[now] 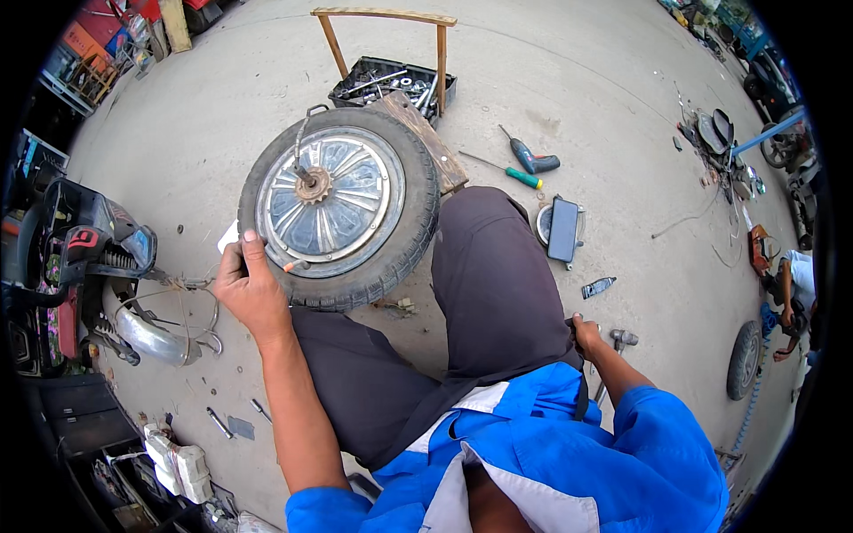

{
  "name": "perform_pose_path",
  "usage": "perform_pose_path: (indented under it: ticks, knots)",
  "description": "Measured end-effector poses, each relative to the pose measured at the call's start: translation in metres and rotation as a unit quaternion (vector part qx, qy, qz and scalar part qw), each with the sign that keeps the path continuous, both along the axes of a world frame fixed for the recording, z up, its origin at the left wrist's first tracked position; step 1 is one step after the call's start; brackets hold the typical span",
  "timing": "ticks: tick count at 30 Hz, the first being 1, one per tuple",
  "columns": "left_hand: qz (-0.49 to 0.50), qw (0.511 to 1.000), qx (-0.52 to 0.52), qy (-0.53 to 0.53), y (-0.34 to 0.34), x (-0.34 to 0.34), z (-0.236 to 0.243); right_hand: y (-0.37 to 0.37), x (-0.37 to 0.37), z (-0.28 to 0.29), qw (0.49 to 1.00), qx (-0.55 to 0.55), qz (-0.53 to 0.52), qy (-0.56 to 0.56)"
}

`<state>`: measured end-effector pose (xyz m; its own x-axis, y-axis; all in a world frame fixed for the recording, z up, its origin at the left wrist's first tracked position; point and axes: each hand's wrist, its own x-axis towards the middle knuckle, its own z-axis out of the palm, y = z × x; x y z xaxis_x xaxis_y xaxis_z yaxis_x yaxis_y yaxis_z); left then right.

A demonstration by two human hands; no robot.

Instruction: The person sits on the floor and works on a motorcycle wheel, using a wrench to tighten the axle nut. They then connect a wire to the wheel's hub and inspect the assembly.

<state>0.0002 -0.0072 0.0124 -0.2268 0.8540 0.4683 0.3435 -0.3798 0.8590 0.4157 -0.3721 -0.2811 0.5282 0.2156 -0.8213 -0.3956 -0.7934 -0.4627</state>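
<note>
My left hand [251, 276] grips the edge of a black tyre [382, 271] on a hub-motor wheel, its fingers curled at the lower-left side. The wheel has a ribbed metal cover [346, 204], a small sprocket [314, 185] and a cable at its axle, and leans by a wooden block [444, 169]. A white piece [229, 235] shows behind my left hand. My right hand [586, 336] is low beside my right thigh, fingers curled at the trouser fabric; what they hold is hidden. A hammer [625, 339] lies just right of it.
A tool bin [425, 91] under a wooden frame, a drill [533, 158], screwdriver [524, 177], phone [562, 229] and small bottle [598, 286] lie ahead and right. Scooter parts [142, 324] crowd the left. Another person [800, 284], a loose wheel [745, 360] and scattered parts [720, 142] are at right.
</note>
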Motion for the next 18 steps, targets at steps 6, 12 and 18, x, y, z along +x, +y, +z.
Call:
perform_pose_path:
  ticks: [6,12,18]
  knots:
    - [-0.024,0.998,0.001,-0.049,-0.005,0.005,0.004,-0.006,-0.002,-0.009,0.999,-0.017,-0.001,-0.039]
    - [-0.024,0.998,-0.004,-0.049,-0.005,0.002,0.005,-0.019,0.006,-0.022,0.989,-0.032,0.093,-0.111]
    - [-0.016,0.998,-0.011,-0.065,-0.006,-0.004,0.004,-0.026,0.013,-0.022,0.958,-0.084,0.223,-0.161]
